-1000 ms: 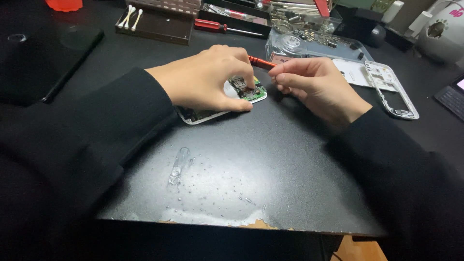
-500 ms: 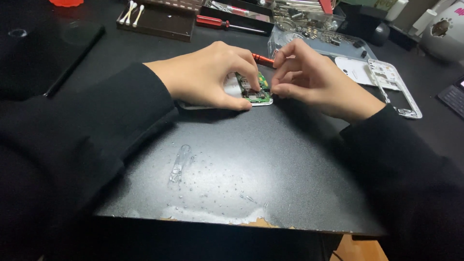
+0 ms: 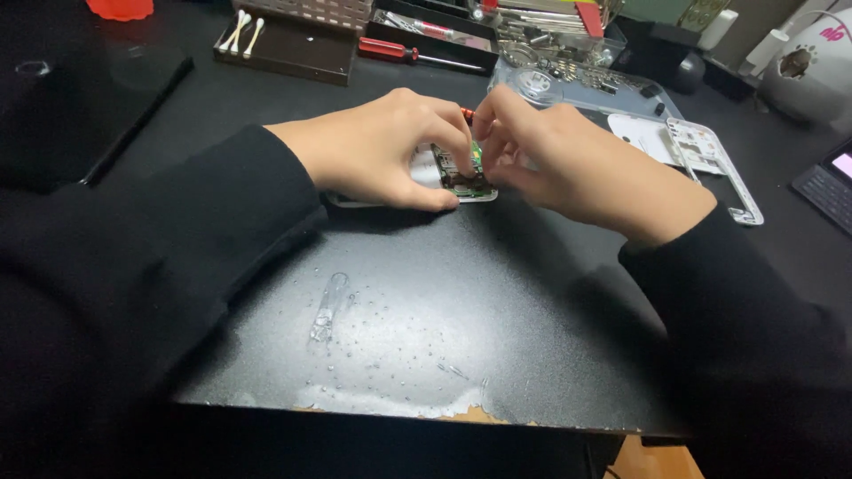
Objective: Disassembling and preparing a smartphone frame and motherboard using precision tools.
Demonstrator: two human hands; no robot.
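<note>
Left hand [image 3: 382, 151] lay curled over a small opened white-framed phone body with green circuit board [image 3: 461, 177], thumb and fingertips pinching its near edge against the worn black work mat [image 3: 461, 319]. Right hand [image 3: 568, 164] met it from the other side, fingers bunched on the board's top; whether they gripped anything could not be told. A red tool tip [image 3: 467, 113] peeked just behind the pinch. Further back lay a red-handled screwdriver [image 3: 390, 51]; off to the right-hand side, a white plastic phone frame [image 3: 714, 164].
</note>
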